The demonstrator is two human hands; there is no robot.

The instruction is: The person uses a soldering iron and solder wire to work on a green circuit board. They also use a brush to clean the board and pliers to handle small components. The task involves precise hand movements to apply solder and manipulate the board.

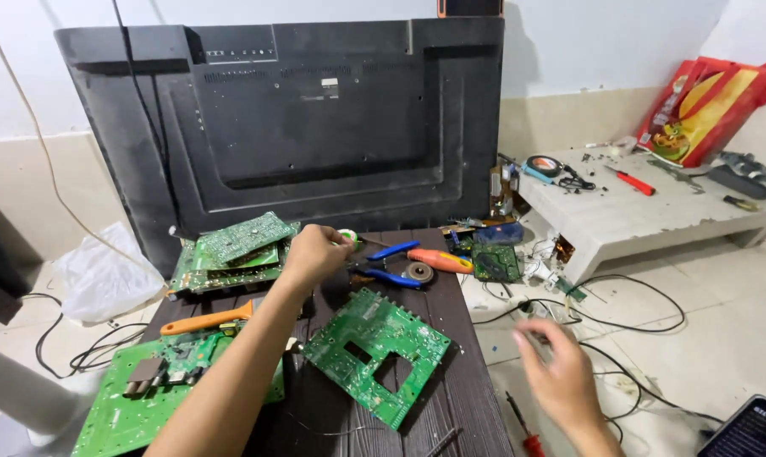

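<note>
1. Fingers of the left hand (315,251) are pinched together on a small round spool of solder (347,236) at the far side of the dark wooden table (463,389); whether they grip it fully or only touch it is hard to tell.
2. Just right of those fingers lie blue-handled pliers (391,264), a brown tape roll (418,272) and an orange-handled screwdriver (438,260); left of them sits a stack of green circuit boards (235,250).
3. Nearer the person than those fingers, a green circuit board with a square cut-out (374,351) lies flat on the table, untouched by either hand.
4. The right hand (561,372) hangs off the table edge over the floor cables (620,317), blurred; its fingers look loosely spread and empty, though I cannot be sure.
5. As a judgement, work looks early: the solder is being picked up, and no iron or tool touches the board.
6. Behind everything leans a black television back panel (315,127). The bottom edge of the view cuts off the forearms and a second board (137,398).
</note>
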